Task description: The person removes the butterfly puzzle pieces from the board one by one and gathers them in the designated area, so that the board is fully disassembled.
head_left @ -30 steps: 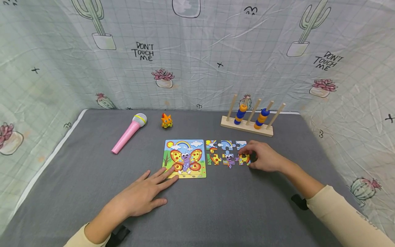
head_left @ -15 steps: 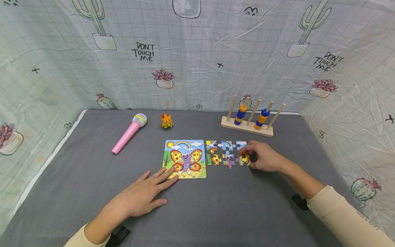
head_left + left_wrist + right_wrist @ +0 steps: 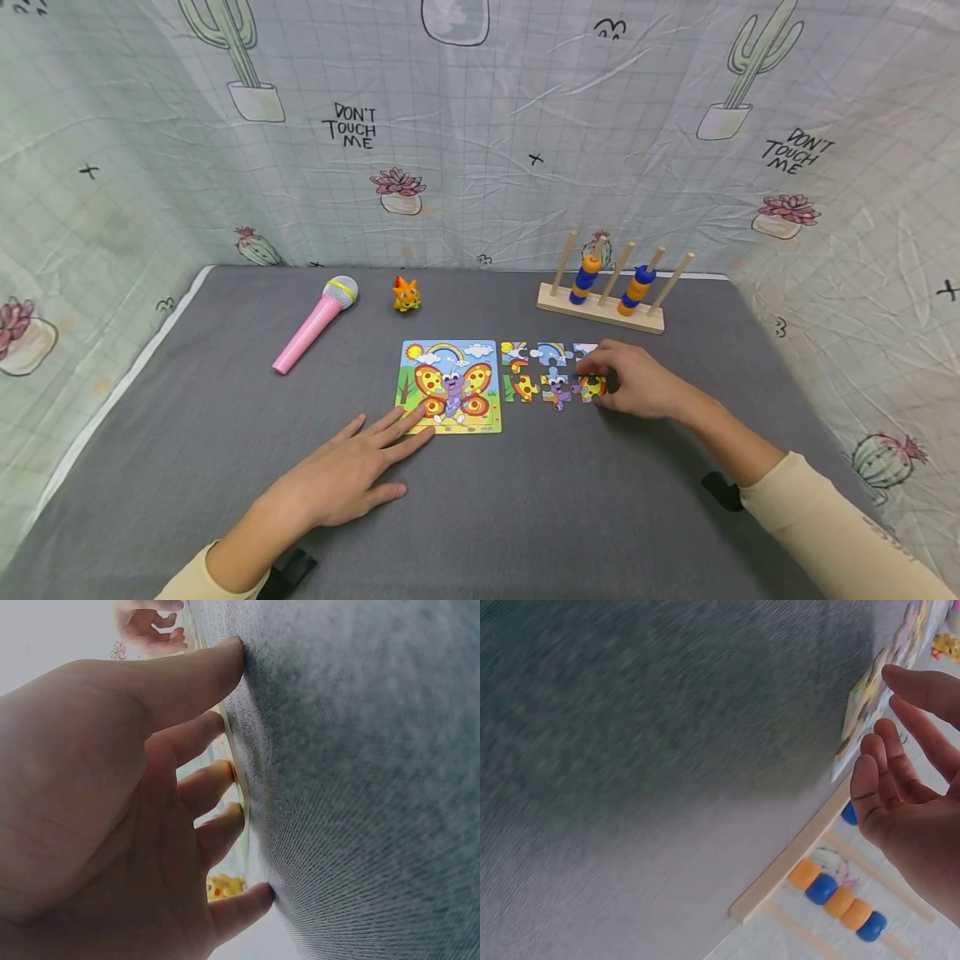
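Left hand [image 3: 345, 477] lay spread, partly on one butterfly board [image 3: 452, 375], gripping nothing. Right hand [image 3: 641, 381] pinched wing piece [image 3: 592, 389], one of six puzzle pieces [image 3: 552, 356] (two rows, three each) just right of board. Beyond: one microphone [image 3: 311, 328], one orange toy [image 3: 407, 295], one five-peg rack [image 3: 602, 311].

A square, brightly printed butterfly board [image 3: 452, 382] lies flat on the counter [image 3: 525, 508], just left of six puzzle pieces [image 3: 552, 354] arranged face up in two rows of three.

Top-right puzzle piece [image 3: 584, 351] partly hidden by right grip [image 3: 637, 381]; right sleeve [image 3: 832, 521] cut off.
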Motion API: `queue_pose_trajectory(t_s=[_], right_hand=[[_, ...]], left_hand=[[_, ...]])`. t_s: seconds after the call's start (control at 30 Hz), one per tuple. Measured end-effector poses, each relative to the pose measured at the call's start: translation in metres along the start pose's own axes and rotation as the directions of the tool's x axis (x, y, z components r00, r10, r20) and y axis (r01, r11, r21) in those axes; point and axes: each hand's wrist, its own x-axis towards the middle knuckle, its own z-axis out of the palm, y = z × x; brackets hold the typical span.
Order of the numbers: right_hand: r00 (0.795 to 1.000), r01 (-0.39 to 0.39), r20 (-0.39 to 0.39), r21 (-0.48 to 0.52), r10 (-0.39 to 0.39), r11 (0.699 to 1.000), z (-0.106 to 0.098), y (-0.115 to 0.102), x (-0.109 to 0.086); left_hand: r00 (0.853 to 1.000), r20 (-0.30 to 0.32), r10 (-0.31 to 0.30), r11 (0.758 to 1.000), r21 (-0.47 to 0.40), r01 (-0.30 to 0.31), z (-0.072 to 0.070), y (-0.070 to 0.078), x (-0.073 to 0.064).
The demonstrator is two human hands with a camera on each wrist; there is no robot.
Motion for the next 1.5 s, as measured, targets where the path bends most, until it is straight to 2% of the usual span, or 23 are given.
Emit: queue_pose_trajectory(t_s=[0.13,0.37,0.6,0.87,1.03,1.23,1.5], right_hand=[[1.000,0.012,-0.002,0.015,-0.012,1.000,0.003,-0.010,0.005],[0.996,0.086,0.008,0.038,-0.086,0.996,0.010,-0.031,0.020],[0.991,0.130,0.018,0.066,-0.132,0.989,0.017,-0.050,0.038],[0.980,0.183,0.060,0.083,-0.188,0.980,0.029,-0.084,0.067],[0.963,0.243,0.102,0.078,-0.250,0.967,0.036,-0.105,0.086],[0.942,0.287,0.152,0.102,-0.300,0.953,0.047,-0.127,0.104],[0.933,0.297,0.190,0.066,-0.304,0.953,0.060,-0.144,0.120]], left_hand=[[1.000,0.007,-0.003,1.000,0.011,0.003,0.000,-0.001,0.001],[1.000,0.022,-0.015,1.000,-0.005,0.015,0.000,-0.002,0.000],[1.000,-0.022,-0.012,0.999,0.033,0.012,0.001,-0.001,-0.001],[0.995,-0.047,-0.087,0.993,0.071,0.090,-0.005,0.000,-0.011],[0.992,-0.026,-0.125,0.990,0.055,0.126,-0.009,-0.002,-0.017],[0.991,0.010,-0.132,0.991,0.039,0.131,-0.008,-0.006,-0.019],[0.991,0.027,-0.135,0.991,0.025,0.134,-0.006,-0.009,-0.021]])
